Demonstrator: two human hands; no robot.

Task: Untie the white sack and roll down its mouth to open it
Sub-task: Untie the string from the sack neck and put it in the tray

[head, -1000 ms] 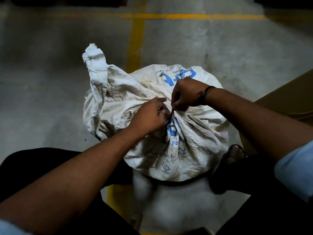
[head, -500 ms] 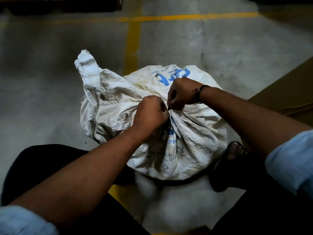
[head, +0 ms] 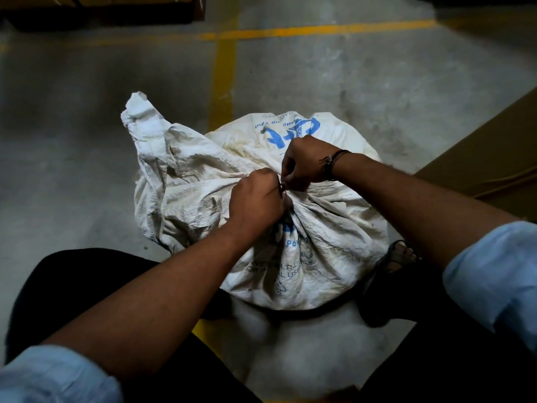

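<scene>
A full white woven sack (head: 334, 237) with blue print stands on the concrete floor between my knees. Its mouth is bunched and tied at the top centre, and the loose end of the fabric (head: 145, 120) flops out to the upper left. My left hand (head: 257, 199) grips the gathered neck with curled fingers. My right hand (head: 305, 162), with a dark band at the wrist, pinches the thin dark tie (head: 281, 188) at the knot, touching my left hand. The knot itself is mostly hidden by my fingers.
A brown cardboard box (head: 494, 158) lies close on the right. Yellow lines (head: 223, 82) cross the grey floor behind the sack. My sandalled foot (head: 399, 254) rests by the sack's right side. Dark shelving or pallets (head: 101, 10) edge the far top left.
Both hands stayed at the knot and shifted slightly. My left hand curled tighter over the gathered neck, and my right fingers worked at the tie. The sack remains tied.
</scene>
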